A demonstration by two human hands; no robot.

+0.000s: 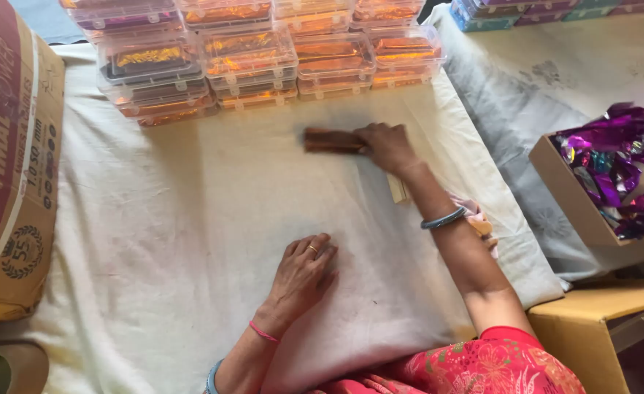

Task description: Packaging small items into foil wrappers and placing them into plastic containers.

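- The right hand (386, 146) reaches toward the far edge of the surface (176, 241), its fingers curled round one end of a flat, oblong brown block (333, 140) that lies on the cloth; how tightly they close I cannot tell.
- The left hand (303, 273) rests palm down near the middle of the surface, fingers loosely spread, holding nothing.
- The surface is covered by a soft, off-white cloth, slightly creased and faintly stained.
- Along the far edge stand stacked clear plastic boxes (249, 55), rectangular with snap lids, with orange and gold contents.
- A large cardboard carton (8, 160) stands at the left edge.
- Beyond the right edge an open cardboard box (577, 197) holds crinkled, shiny purple foil (621, 160).
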